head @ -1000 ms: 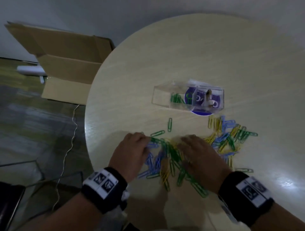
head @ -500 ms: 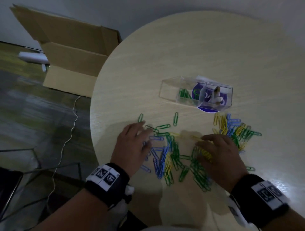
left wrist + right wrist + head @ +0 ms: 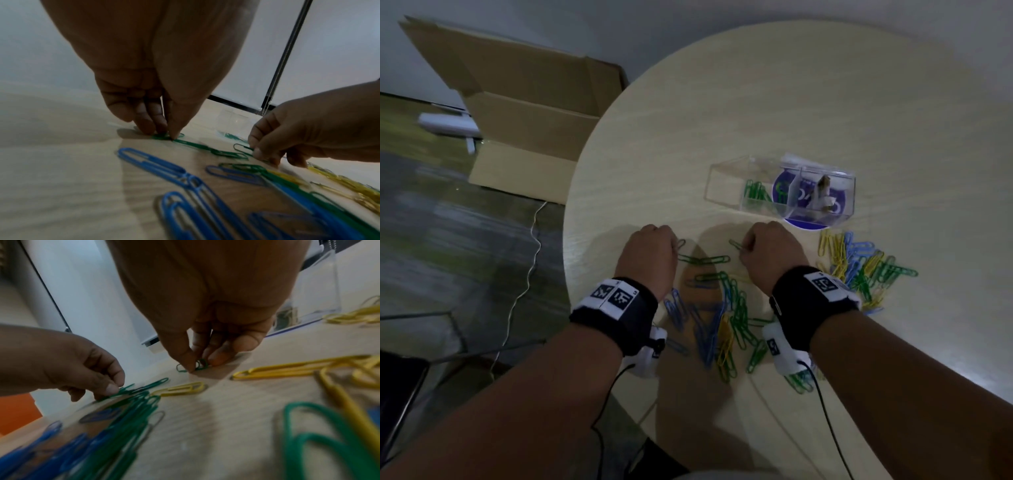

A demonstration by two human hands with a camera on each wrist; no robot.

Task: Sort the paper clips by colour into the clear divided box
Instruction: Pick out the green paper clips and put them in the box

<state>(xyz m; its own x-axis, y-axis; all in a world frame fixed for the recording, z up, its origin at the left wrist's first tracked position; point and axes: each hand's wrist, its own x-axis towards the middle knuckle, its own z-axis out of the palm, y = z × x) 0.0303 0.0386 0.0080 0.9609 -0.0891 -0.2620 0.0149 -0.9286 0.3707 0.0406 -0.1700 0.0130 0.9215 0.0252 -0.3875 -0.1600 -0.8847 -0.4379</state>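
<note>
We pinch a green clip (image 3: 164,136) in our left hand (image 3: 649,255) and another green clip (image 3: 198,365) in our right hand (image 3: 770,255) off the tabletop (image 3: 756,102), each grip closed on its clip (greens already sit in the clear divided box (image 3: 726,178), likely their destination).

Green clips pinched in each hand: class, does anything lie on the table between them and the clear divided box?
Nothing visible does. Left hand and right hand each pinch a green clip; bare table lies before the clear divided box.
</note>
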